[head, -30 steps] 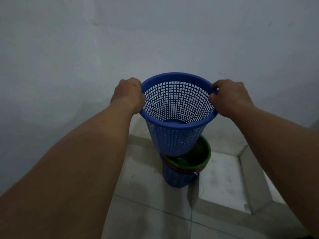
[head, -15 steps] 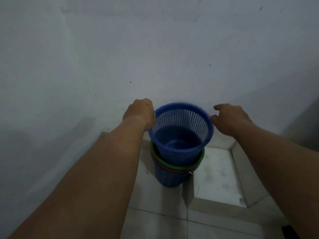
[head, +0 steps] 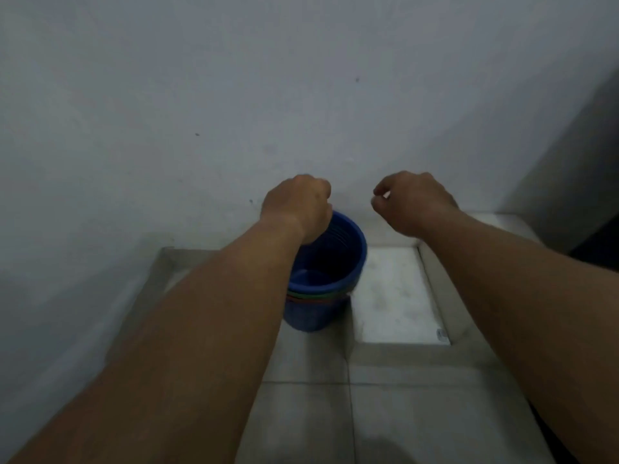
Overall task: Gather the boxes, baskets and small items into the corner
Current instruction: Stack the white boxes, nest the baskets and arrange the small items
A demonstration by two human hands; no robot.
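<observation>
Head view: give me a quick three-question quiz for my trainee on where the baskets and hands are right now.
1. True or false: the right hand grips the rim of the top blue basket.
2. Pick one. The top blue basket is: A) alone on the floor; B) upright, nested in a stack of baskets by the wall; C) tipped on its side.
3. What colour is the band showing directly under the top blue basket?

Key: 1 false, the right hand is clear of the basket and holds nothing; 2 B; 3 green.
</observation>
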